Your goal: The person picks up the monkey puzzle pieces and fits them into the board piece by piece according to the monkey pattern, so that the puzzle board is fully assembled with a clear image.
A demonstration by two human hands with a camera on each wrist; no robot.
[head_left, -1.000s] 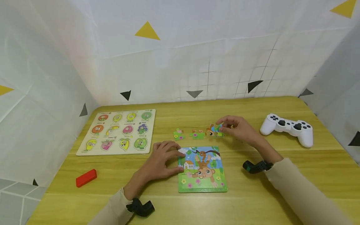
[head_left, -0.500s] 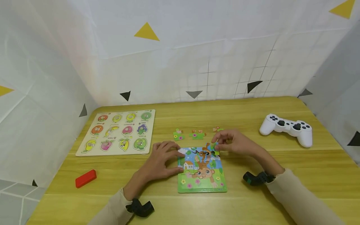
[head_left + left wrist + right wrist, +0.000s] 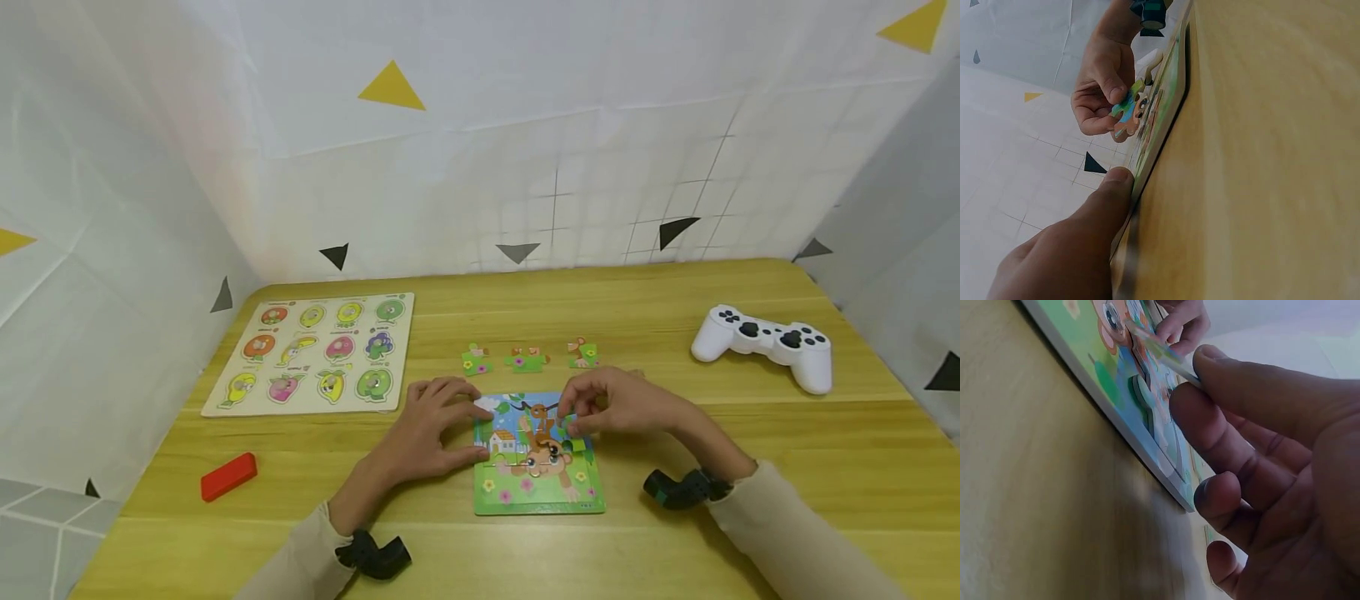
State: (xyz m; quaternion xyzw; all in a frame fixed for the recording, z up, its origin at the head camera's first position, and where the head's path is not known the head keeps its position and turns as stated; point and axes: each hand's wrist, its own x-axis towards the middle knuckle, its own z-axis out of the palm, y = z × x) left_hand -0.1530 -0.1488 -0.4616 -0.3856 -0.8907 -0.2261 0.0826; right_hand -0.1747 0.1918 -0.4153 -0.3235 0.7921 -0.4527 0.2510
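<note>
Drawn back from beyond the board, the right hand (image 3: 626, 402) now carries its jigsaw piece with a printed monkey face (image 3: 1125, 111) over the right part of the square, green-edged monkey puzzle board (image 3: 537, 507); a flowered green piece at the far right (image 3: 583, 354) has come fully into sight. This grip pinches the piece between thumb and forefinger. From the head, the piece blends into the board's picture; the left wrist view shows it tilted, brown eye and blue patch visible, while the right wrist view catches its thin edge above the board. Contact with the board I cannot tell.

The left hand (image 3: 431, 429) has its fingers spread, holding nothing, its tips touching the board's left side; its own wrist view shows the thumb at the rim. Two more green pieces (image 3: 527, 361) lie beyond on the yellowish wooden counter (image 3: 630, 550).
</note>
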